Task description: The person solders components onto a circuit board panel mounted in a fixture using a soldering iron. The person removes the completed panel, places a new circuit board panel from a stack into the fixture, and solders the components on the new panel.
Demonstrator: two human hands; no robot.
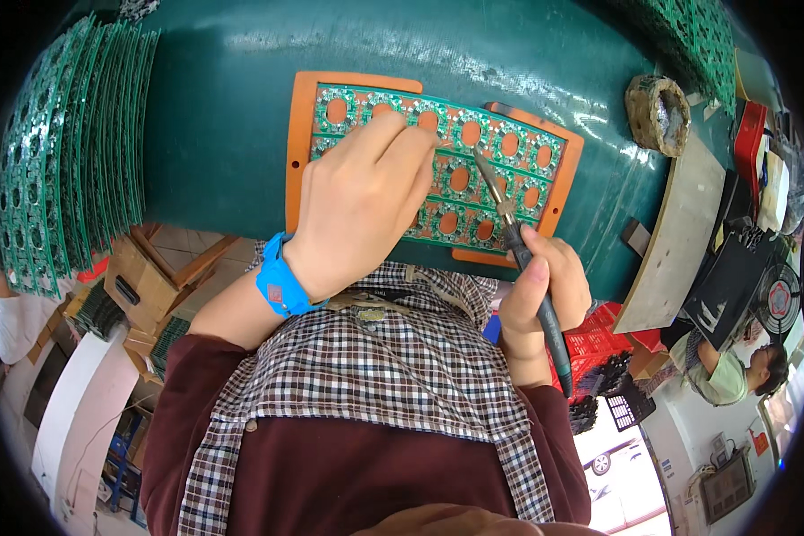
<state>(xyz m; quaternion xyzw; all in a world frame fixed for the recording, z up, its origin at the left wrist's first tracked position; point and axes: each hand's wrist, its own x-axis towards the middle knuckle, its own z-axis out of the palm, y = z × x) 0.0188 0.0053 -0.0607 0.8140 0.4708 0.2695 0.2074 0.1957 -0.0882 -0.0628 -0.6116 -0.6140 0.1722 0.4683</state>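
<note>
A green circuit board panel (458,179) with rows of ring-shaped cutouts lies in an orange fixture frame (301,116) on the green table. My right hand (549,284) grips a soldering iron (512,230), its metal tip down at the panel's upper row. Over the panel's left part is my left hand (366,192), its fingers bent and pinched together close to the iron's tip. Whatever those fingertips hold is too small or hidden to tell. A blue band (286,279) circles my left wrist.
Many green panels (71,152) stand stacked upright at the left. A brown ring-shaped container (658,114) sits at the right, by a grey board (674,232). More panels (688,40) lie at the far right. Red crates (594,341) stand below the table; another person (728,368) is beyond.
</note>
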